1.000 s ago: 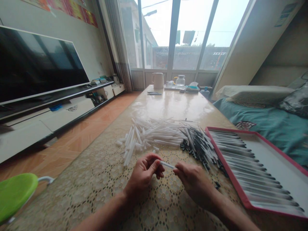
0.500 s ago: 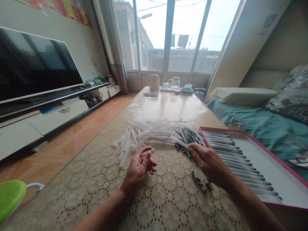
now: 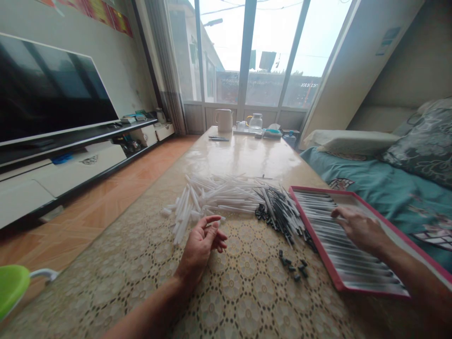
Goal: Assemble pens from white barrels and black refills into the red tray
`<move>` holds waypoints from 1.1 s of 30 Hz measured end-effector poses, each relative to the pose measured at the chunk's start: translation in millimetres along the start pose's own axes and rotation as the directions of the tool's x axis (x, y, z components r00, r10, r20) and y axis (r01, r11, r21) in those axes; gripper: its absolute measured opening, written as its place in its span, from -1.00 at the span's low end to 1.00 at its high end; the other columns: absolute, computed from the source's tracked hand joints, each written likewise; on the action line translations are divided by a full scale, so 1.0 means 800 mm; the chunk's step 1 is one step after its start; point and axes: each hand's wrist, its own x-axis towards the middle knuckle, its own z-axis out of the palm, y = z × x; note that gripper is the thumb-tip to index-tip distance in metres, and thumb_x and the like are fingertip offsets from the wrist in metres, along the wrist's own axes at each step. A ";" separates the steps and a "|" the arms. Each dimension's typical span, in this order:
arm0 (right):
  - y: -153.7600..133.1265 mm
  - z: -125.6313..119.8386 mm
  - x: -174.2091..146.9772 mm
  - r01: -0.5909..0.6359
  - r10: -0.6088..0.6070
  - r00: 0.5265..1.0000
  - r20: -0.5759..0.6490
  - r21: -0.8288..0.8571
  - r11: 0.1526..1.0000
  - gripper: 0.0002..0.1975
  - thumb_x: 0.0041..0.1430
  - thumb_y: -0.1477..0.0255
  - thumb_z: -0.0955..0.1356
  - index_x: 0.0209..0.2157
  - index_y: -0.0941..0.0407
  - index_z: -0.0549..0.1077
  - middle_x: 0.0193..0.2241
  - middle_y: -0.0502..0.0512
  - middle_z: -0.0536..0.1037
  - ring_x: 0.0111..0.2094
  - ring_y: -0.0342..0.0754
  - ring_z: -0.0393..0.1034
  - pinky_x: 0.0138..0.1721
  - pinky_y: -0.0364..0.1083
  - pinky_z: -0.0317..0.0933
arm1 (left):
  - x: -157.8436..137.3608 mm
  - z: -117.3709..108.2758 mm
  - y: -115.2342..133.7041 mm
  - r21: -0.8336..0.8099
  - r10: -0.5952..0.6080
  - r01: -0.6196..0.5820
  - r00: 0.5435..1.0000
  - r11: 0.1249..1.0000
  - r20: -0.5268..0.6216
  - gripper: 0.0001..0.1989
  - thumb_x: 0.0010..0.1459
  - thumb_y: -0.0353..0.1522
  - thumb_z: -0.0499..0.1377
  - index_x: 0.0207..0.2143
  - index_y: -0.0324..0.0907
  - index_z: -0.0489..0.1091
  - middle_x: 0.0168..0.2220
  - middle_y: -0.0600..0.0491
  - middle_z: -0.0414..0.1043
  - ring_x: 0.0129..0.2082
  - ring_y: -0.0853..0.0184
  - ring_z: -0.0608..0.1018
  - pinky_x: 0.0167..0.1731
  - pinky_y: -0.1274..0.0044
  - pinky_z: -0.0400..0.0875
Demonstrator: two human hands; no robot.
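My left hand (image 3: pixel 198 242) hovers over the patterned tablecloth, fingers loosely curled and apart, with nothing in it. Just beyond it spreads a pile of translucent white pen barrels (image 3: pixel 226 195). My right hand (image 3: pixel 358 228) is over the red-rimmed box (image 3: pixel 330 268), its fingertips pinched at the end of a pen among the row of pens (image 3: pixel 321 226) inside; the fingers partly hide that pen. Between the barrels and the box lies a heap of thin black refills (image 3: pixel 280 212). Small black caps (image 3: pixel 260 213) sit beside the refills, and several loose black caps (image 3: pixel 291 266) lie nearer me.
A kettle (image 3: pixel 224 120), a glass jug (image 3: pixel 255 122) and a tissue box (image 3: pixel 272 132) stand at the table's far end. To the right is a sofa with a teal cover (image 3: pixel 356 179). A green stool (image 3: pixel 13 289) is at the lower left.
My right hand has moved right, from beside the black refills to over the box, carrying the white pen. My left hand has barely moved.
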 end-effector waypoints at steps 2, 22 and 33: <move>-0.001 0.008 -0.002 0.036 -0.035 0.997 0.070 -0.013 0.999 -0.81 0.07 0.46 0.23 -0.32 0.08 0.46 -0.16 0.20 0.48 -0.20 0.11 0.39 -0.33 -0.01 0.17 | 0.000 0.001 0.001 0.002 -0.006 0.006 1.000 1.000 -0.003 -0.58 0.02 -0.19 0.21 -0.14 -0.26 0.27 -0.57 0.10 0.45 -0.63 0.42 0.47 -0.63 0.61 0.30; -0.236 -0.003 0.010 0.377 -0.395 0.919 0.013 0.269 0.886 -0.88 0.11 0.54 0.25 -0.34 0.12 0.41 -0.36 0.08 0.43 -0.31 -0.07 0.35 -0.28 -0.11 0.17 | 0.002 -0.005 -0.004 0.041 0.068 -0.062 0.984 0.997 -0.166 -0.73 0.01 -0.23 0.20 -0.30 -0.22 0.30 -0.56 0.12 0.42 -0.62 0.41 0.48 -0.60 0.59 0.33; -0.287 0.015 0.014 0.392 -0.399 0.917 0.022 0.150 0.908 -0.89 0.12 0.60 0.24 -0.39 0.16 0.37 -0.37 0.18 0.43 -0.27 0.01 0.27 -0.26 -0.08 0.10 | -0.004 -0.002 -0.001 0.050 0.039 -0.038 0.999 0.998 -0.025 -0.76 0.02 -0.27 0.22 -0.33 -0.26 0.34 -0.56 0.08 0.44 -0.62 0.40 0.50 -0.60 0.58 0.35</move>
